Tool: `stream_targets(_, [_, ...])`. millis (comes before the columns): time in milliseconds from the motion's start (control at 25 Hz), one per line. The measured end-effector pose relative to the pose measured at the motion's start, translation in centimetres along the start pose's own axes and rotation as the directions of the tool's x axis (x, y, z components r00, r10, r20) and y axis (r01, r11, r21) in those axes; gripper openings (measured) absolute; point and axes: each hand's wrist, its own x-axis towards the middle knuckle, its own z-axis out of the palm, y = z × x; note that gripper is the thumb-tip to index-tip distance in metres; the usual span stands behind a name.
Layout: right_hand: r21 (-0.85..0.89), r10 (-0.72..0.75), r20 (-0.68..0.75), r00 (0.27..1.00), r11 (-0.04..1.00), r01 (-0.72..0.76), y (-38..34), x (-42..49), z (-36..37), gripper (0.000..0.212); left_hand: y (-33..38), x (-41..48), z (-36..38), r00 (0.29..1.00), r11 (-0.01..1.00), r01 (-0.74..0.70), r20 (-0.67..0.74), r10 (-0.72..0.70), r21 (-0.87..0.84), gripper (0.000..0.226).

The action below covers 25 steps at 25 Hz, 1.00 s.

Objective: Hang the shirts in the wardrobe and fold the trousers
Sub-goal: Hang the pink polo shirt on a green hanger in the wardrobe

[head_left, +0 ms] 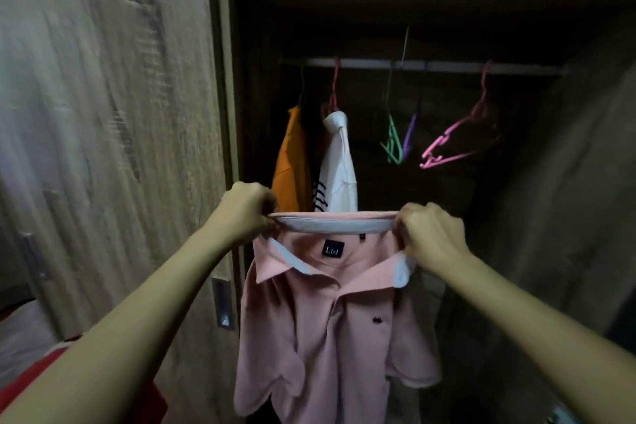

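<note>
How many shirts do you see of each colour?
pink shirt: 1
orange shirt: 1
white shirt: 1
Total: 3

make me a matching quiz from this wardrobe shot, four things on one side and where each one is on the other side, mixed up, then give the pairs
Things
1. pink polo shirt
2. orange shirt
3. white shirt
4. pink hanger

Places
a. hangs empty near the right end of the rail
b. gripped at the collar by the left hand and the right hand
c. hangs furthest left on the rail
d. hangs just to the right of the orange shirt

Pairs: 1-b, 2-c, 3-d, 4-a
</note>
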Motion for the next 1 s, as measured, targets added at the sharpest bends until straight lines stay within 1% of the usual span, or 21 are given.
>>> stream_targets(80, [0.005,-0.036,0.128,0.991,0.999,0.035,0.3,-1.0,1.4,0.018,0.5,0.1,1.2,0.994,0.996,-0.002,0.112,-0.008,0.093,0.017])
stream_targets(160, [0.061,-0.004,0.264,0.964,0.998,-0.013,1.1,-0.8,0.9,0.017,0.4,0.3,1.9,0.972,0.990,0.021,0.229,-0.054,0.142,0.022])
stream_targets(200, [0.069,0.027,0.286,0.958,0.996,-0.048,1.6,-0.3,0.5,0.019,0.3,0.7,2.0,0.967,0.989,0.045,0.243,-0.079,0.140,0.026])
stream_targets(280, [0.067,0.087,0.231,0.969,0.992,-0.105,2.6,1.2,-0.3,0.023,0.7,1.6,1.9,0.978,0.993,0.084,0.184,-0.098,0.081,0.036])
stream_targets(360, [0.040,0.125,0.178,0.976,0.990,-0.134,3.0,1.9,-0.3,0.025,2.4,1.8,2.0,0.997,0.999,0.043,0.065,-0.045,0.031,0.037])
stream_targets(440, [0.068,0.165,0.254,0.953,0.980,-0.188,3.0,1.4,1.0,0.024,4.3,0.6,2.8,0.999,0.999,-0.035,0.013,0.035,0.033,0.029])
stream_targets(520, [0.134,0.156,0.386,0.909,0.966,-0.222,3.5,0.4,2.3,0.023,4.8,-0.8,3.4,0.991,0.993,-0.117,0.058,0.118,-0.017,0.020])
stream_targets(560, [0.193,0.133,0.445,0.886,0.951,-0.240,3.9,0.2,2.4,0.020,4.5,-0.9,3.4,0.991,0.993,-0.109,0.070,0.112,-0.055,0.022])
stream_targets(600, [0.277,0.108,0.478,0.871,0.923,-0.267,4.2,0.3,2.0,0.020,4.0,-0.6,3.3,0.994,0.989,-0.102,0.024,0.105,-0.107,0.025])
stream_targets(640, [0.359,0.092,0.477,0.874,0.887,-0.290,4.5,0.7,1.2,0.024,3.8,0.1,3.1,0.994,0.984,-0.088,-0.073,0.078,-0.152,0.029])
stream_targets(680, [0.427,0.096,0.446,0.890,0.851,-0.306,4.7,1.2,0.3,0.029,3.7,0.8,3.0,0.984,0.982,-0.072,-0.174,0.041,-0.177,0.036])
stream_targets(720, [0.482,0.110,0.406,0.907,0.818,-0.314,4.8,1.6,-0.4,0.031,3.9,1.3,3.1,0.972,0.985,-0.036,-0.235,-0.005,-0.170,0.042])
stream_targets(760, [0.525,0.120,0.375,0.919,0.790,-0.317,4.8,1.9,-1.0,0.033,4.3,1.6,3.4,0.968,0.989,0.010,-0.246,-0.045,-0.144,0.043])
stream_targets(800, [0.555,0.118,0.359,0.926,0.770,-0.314,4.6,1.8,-1.2,0.035,4.7,1.5,4.0,0.977,0.994,0.045,-0.202,-0.065,-0.101,0.043])
stream_targets(840, [0.566,0.104,0.351,0.930,0.768,-0.300,4.4,1.6,-1.1,0.036,5.0,1.3,4.8,0.991,0.996,0.061,-0.117,-0.068,-0.057,0.045])
stream_targets(920, [0.489,0.080,0.342,0.936,0.836,-0.250,4.2,0.9,-0.2,0.034,4.9,0.6,5.5,0.998,0.999,0.043,0.050,-0.044,0.014,0.049])
stream_targets(960, [0.423,0.095,0.325,0.941,0.875,-0.235,4.2,0.7,0.3,0.031,4.7,0.4,5.3,0.996,0.999,0.043,0.074,-0.046,0.033,0.044])
stream_targets(1000, [0.363,0.129,0.308,0.943,0.900,-0.242,4.4,0.6,0.6,0.027,4.5,0.5,4.7,0.996,0.997,0.060,0.065,-0.062,0.040,0.036])
